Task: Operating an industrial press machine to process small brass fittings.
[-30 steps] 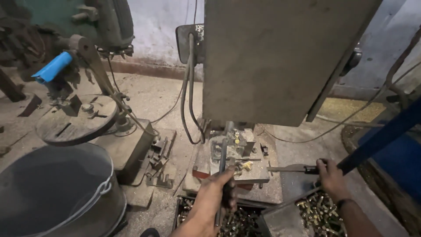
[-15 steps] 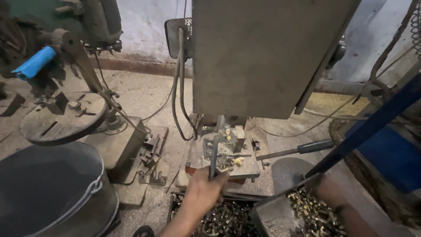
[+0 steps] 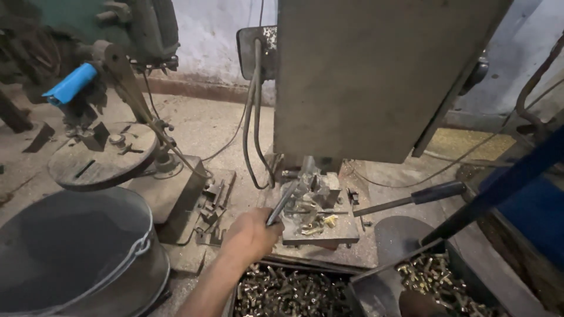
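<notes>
Left hand: left hand [image 3: 251, 236] fisted around a metal lever [image 3: 283, 201], gripping its lower end; lever slants up-right toward the fixture.
Right hand: only a dark blurred shape at the bottom edge, low right; can't tell if that's the hand or how the fingers stand.
Fixture: small steel work plate [image 3: 322, 233] under the machine's grey housing [image 3: 376, 76], a few brass pieces [image 3: 320, 222] lying on it, just beside the lever tip.
Second handle: black-gripped rod [image 3: 418, 196] sticks out to the right of the plate, nobody on it.
Trays: dark tray of brass parts [image 3: 288, 292] right below the fist; another heap of brass parts [image 3: 436, 276] in a scoop-like tray low right.
Obstructions: housing blocks the view of whatever is above the plate; blue bar [image 3: 505, 185] cuts diagonally across the right side over the right tray.
Left side: big grey metal bucket [image 3: 76, 252] near the forearm, round slotted machine table [image 3: 101, 157] behind it, blue-capped handle [image 3: 71, 83] above that.
Cables: two black cables [image 3: 254, 117] hang down beside the housing, ending just left of the plate.
</notes>
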